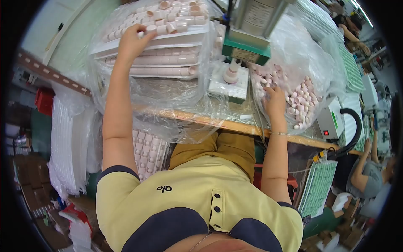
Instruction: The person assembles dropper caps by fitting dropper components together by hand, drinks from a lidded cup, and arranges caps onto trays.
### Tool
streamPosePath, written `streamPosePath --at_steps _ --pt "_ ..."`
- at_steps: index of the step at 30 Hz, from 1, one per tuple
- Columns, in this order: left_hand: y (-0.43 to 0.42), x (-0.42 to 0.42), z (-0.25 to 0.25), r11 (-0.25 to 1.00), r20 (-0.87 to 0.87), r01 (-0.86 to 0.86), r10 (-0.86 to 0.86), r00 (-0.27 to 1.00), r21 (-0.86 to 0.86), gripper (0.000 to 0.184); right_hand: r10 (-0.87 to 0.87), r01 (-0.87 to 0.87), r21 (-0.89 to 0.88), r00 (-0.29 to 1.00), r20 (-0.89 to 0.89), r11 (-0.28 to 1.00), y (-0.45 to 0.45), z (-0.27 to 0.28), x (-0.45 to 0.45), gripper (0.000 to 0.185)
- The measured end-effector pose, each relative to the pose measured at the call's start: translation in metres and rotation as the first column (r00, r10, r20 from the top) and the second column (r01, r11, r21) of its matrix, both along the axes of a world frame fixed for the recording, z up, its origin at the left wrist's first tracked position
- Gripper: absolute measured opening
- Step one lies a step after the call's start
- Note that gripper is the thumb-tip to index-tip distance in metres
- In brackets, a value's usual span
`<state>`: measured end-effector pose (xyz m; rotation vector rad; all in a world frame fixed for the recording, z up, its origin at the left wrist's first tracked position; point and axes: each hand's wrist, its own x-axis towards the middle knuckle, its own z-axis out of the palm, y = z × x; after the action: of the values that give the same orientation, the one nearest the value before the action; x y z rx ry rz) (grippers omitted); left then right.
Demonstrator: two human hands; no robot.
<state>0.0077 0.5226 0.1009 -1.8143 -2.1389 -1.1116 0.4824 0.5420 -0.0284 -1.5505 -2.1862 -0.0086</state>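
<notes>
A wooden-edged counter [184, 115] runs across a busy workroom, a press [247, 49] standing on it. Left of the press, the left hand [135, 41] pinches a small pale piece [141, 34] by stacked trays [168, 41] of pinkish cups [184, 21]. Right of it, the right hand [273, 100] dips its fingertips among loose little caps [299, 100] on clear plastic [289, 46]; whether it grips one, I can't tell.

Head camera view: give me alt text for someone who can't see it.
A person's left hand is at pale pink cups on stacked white trays; the right hand is among small pinkish parts. A green-and-grey machine stands between them.
</notes>
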Motion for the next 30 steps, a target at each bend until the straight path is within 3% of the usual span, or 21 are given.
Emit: streamPosePath --at_steps 2,4,5,6,7,8,10,12,13,14,15,17,19,21,23,26,29,30 --pt "0.001 -0.003 -0.004 0.998 -0.011 -0.040 0.041 0.999 0.056 0.039 -0.026 0.026 0.002 0.999 0.041 1.000 0.001 0.001 0.003 0.031" --pt "0.004 -0.010 -0.017 0.954 0.159 0.099 -0.148 0.976 0.283 0.031 -0.053 0.052 0.009 0.995 0.088 0.999 -0.005 0.008 0.009 0.030" --pt "0.002 -0.007 -0.024 0.952 0.167 0.122 -0.173 0.971 0.281 0.031 -0.157 0.159 -0.127 0.987 0.025 0.979 -0.009 0.015 0.009 0.030" --pt "-0.007 0.001 -0.025 0.953 0.304 0.098 -0.187 0.934 0.286 0.028 -0.266 0.249 -0.263 0.964 -0.030 0.932 -0.012 0.019 0.013 0.030" --pt "-0.016 0.010 -0.022 0.956 0.432 0.071 -0.195 0.880 0.286 0.025 -0.285 0.268 -0.263 0.958 -0.028 0.927 -0.016 0.015 0.021 0.030" --pt "-0.019 0.024 -0.020 0.955 0.433 0.086 -0.208 0.877 0.284 0.025 -0.293 0.267 -0.271 0.954 -0.061 0.925 -0.019 0.008 0.028 0.030" --pt "-0.029 0.063 -0.014 0.982 0.062 0.038 -0.050 0.997 0.185 0.025 -0.287 0.251 -0.282 0.954 -0.092 0.926 -0.029 0.005 0.032 0.031" --pt "-0.031 0.069 -0.014 0.981 0.034 0.060 -0.068 0.997 0.185 0.023 -0.225 0.223 -0.081 0.974 -0.006 0.971 -0.037 0.013 0.024 0.029" --pt "-0.032 0.071 -0.013 0.978 0.006 0.100 -0.103 0.995 0.184 0.021 -0.205 0.204 -0.081 0.979 -0.009 0.976 -0.033 0.014 0.022 0.029" --pt "-0.035 0.073 -0.014 0.991 0.182 0.092 -0.108 0.977 0.093 0.020 -0.160 0.160 -0.047 0.987 0.014 0.986 -0.030 0.013 0.023 0.028" --pt "-0.043 0.076 -0.021 0.994 0.182 0.077 -0.090 0.979 0.079 0.020 -0.116 0.117 -0.020 0.993 0.038 0.993 -0.030 0.011 0.023 0.028" --pt "-0.054 0.085 -0.039 0.929 0.217 0.362 -0.339 0.916 -0.077 0.020 -0.100 0.106 -0.097 0.993 0.067 0.990 -0.027 0.012 0.019 0.028" --pt "-0.085 0.128 -0.041 0.812 0.281 0.466 -0.384 0.880 -0.350 0.019 -0.121 0.134 -0.132 0.988 0.097 0.982 -0.023 0.011 0.018 0.026" --pt "-0.108 0.158 -0.064 0.731 0.390 0.619 -0.502 0.772 -0.285 0.023 -0.128 0.136 -0.125 0.989 0.077 0.983 -0.015 0.005 0.022 0.025" --pt "-0.126 0.175 -0.088 0.609 0.336 0.728 -0.646 0.686 -0.316 0.031 -0.130 0.138 -0.131 0.989 0.067 0.982 -0.021 -0.001 0.025 0.025" --pt "-0.157 0.189 -0.112 0.522 0.374 0.710 -0.612 0.697 -0.472 0.036 -0.213 0.145 -0.205 0.907 -0.364 0.968 -0.034 0.009 0.025 0.030" --pt "-0.186 0.205 -0.146 0.513 0.352 0.672 -0.587 0.729 -0.534 0.040 -0.284 0.174 -0.257 0.820 -0.497 0.951 -0.049 0.009 0.022 0.028" --pt "-0.189 0.213 -0.154 0.584 0.335 0.661 -0.575 0.747 -0.472 0.047 -0.274 0.153 -0.257 0.792 -0.545 0.954 -0.046 -0.006 0.026 0.028"
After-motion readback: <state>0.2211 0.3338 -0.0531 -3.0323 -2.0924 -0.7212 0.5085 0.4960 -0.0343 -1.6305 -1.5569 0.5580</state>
